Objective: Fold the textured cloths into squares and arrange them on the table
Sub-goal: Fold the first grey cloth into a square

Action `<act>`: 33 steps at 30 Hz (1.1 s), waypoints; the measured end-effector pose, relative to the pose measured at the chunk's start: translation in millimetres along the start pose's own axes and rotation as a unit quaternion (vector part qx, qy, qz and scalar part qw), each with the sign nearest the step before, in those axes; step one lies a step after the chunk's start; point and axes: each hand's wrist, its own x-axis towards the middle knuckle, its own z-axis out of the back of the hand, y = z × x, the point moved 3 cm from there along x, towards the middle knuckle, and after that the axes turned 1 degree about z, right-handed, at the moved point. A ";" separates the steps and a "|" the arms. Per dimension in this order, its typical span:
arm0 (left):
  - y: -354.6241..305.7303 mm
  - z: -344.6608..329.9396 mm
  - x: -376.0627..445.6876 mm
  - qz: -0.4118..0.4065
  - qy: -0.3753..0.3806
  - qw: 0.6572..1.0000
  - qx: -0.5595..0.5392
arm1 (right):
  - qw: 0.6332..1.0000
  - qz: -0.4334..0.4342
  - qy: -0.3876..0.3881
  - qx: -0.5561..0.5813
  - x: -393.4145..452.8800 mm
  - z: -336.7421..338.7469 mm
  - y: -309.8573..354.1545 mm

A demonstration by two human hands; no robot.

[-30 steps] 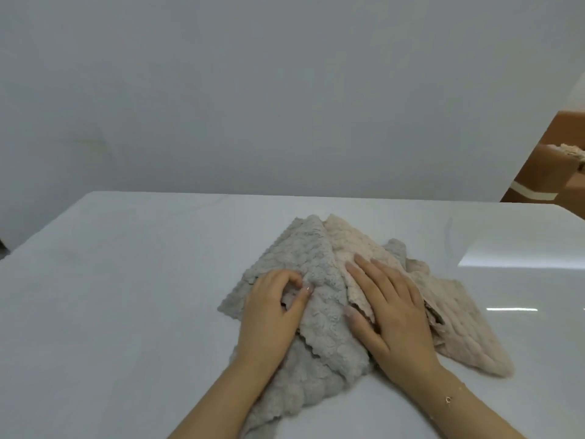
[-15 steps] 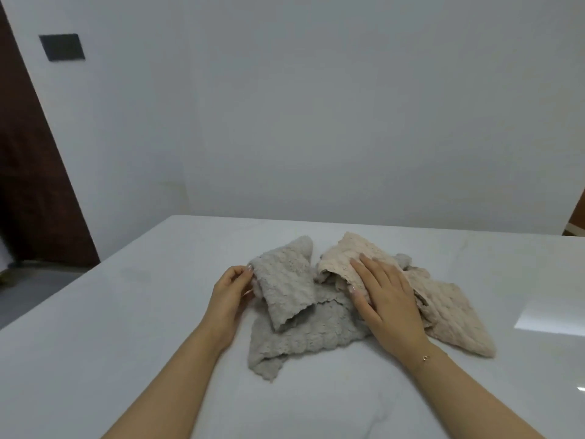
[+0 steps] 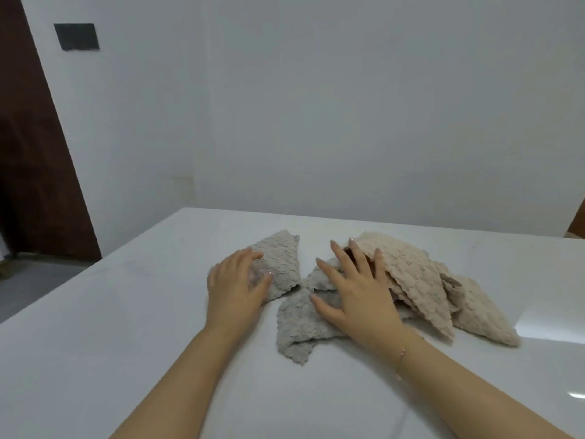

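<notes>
two grey cloths (image 3: 285, 264), two beige cloths (image 3: 411, 274), two hands (image 3: 237, 286)

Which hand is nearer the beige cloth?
Right. The right hand lies with fingers against the beige cloth; the left hand rests apart on the grey cloth.

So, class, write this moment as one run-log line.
left hand: flat on grey cloth | right hand: fingers spread across grey and beige cloths | folds: none square yet | surface: white table
</notes>
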 end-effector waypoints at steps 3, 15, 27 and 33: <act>6.6 -16.8 -2.2 -0.004 0.119 0.985 0.127 | 0.993 -0.061 0.097 -0.028 19.5 -21.7 1.8; 3.8 -22.7 -4.4 -0.041 0.113 0.988 0.099 | 0.956 -0.159 0.211 -0.130 12.9 -32.0 -100.6; -9.4 -16.0 -7.6 -0.003 0.053 0.998 -0.041 | 0.924 -0.200 0.226 -0.235 -9.7 -14.0 -160.5; -4.2 -7.1 -5.6 0.050 0.042 0.993 -0.098 | 0.998 -0.057 -0.025 -0.028 12.4 20.1 -85.7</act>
